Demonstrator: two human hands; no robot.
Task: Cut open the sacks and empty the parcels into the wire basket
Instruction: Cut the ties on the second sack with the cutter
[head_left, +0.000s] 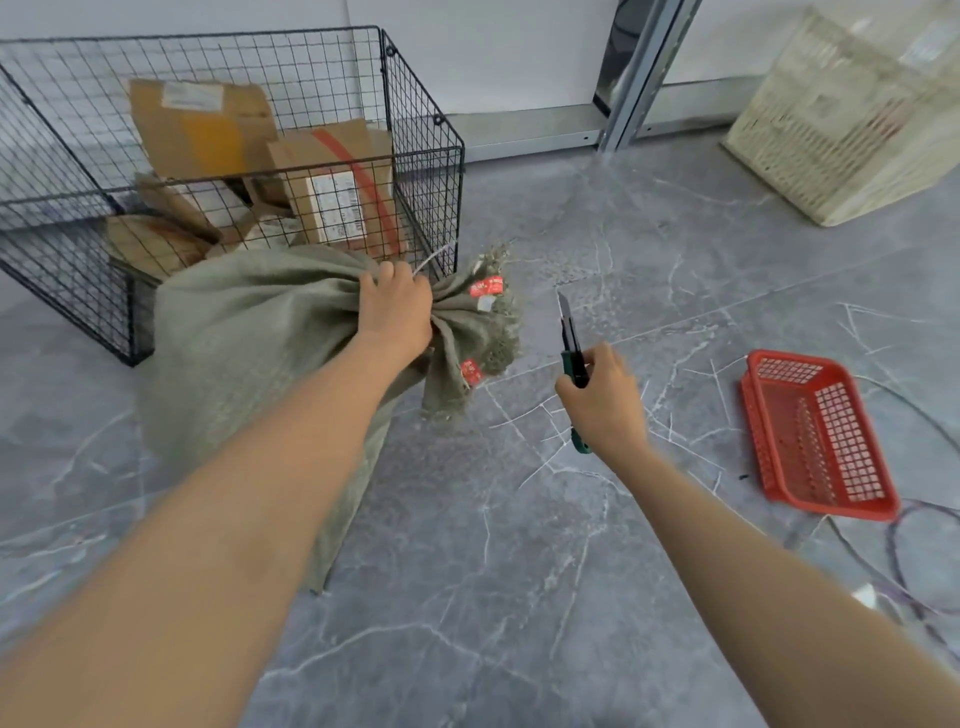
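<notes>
Partly hidden: sack neck, left hand; cutter handle, right hand

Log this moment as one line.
left grip: holds bunched neck of grey-green woven sack | right grip: holds green-handled utility knife, blade out, clear of sack | black wire basket: cardboard parcels inside

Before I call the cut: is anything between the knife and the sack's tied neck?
Nothing visible. Only bare floor shows between the knife in the right hand and the bunched neck of the sack. The left hand grips that neck, close to any cut line.
</notes>
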